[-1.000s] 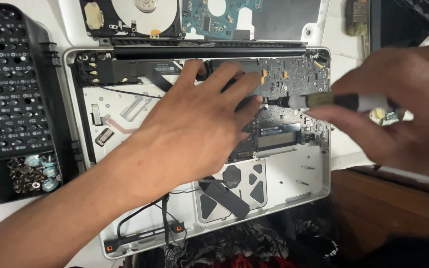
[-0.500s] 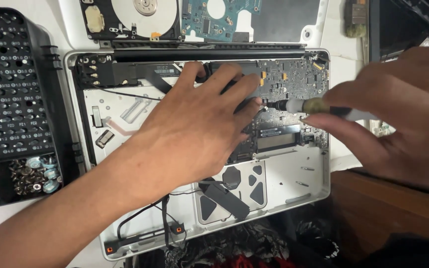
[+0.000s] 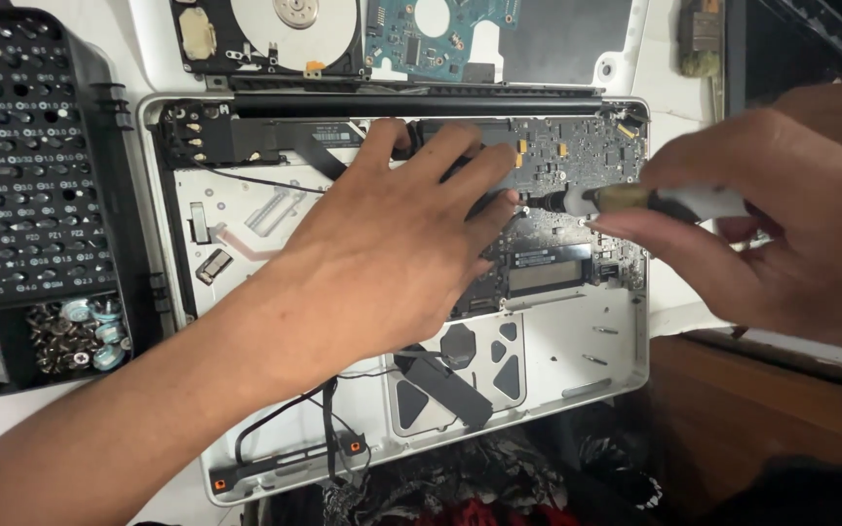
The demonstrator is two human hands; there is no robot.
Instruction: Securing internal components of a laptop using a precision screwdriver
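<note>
An opened laptop case lies bottom-up on the bench, its shell acting as a shallow tray. In its upper part sits the logic board, dark and crowded with small parts; a black flat cable crosses the pale lower area, and thin black wires run toward the near-left corner. A few loose screws lie on the bare white panel at lower right.

The left hand rests flat, palm down, over the middle of the case, fingers spread and reaching onto the logic board; its grip is open and holds nothing. The right hand comes in from the right, its grip closed around a screwdriver held nearly level, tip pointing left over the logic board, just beside the left fingertips.

Left of the laptop stands a black screwdriver bit case, its rows of sockets filled with bits; the compartment at its near end holds a heap of small screws and bluish round parts. Beyond the laptop lie an opened hard drive with its shiny platter showing and a blue-green circuit board.
</note>
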